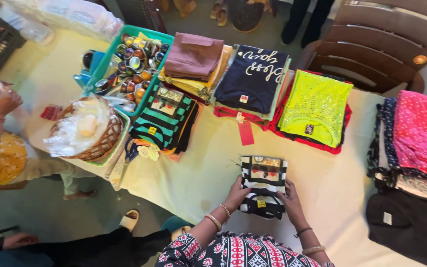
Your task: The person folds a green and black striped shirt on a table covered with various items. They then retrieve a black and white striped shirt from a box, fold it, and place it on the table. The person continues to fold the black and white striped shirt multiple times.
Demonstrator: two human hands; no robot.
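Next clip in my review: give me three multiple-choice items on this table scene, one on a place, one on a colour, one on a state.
1. Where does the wicker basket stand?
A. Near the table's left edge, beside the green tray
B. On the chair
C. On the pink cloth pile

2. What colour is the top of the pile to the right of the navy shirt?
A. White
B. Neon yellow-green
C. Brown

3. How is the black-and-white striped garment held?
A. Hanging in the air from one hand
B. Lying untouched
C. Folded on the table, a hand on each side

Answers: 1 A, the basket sits at the left edge beside the tray. 2 B, the yellow-green top lies there. 3 C, the left hand and right hand grip its two sides.
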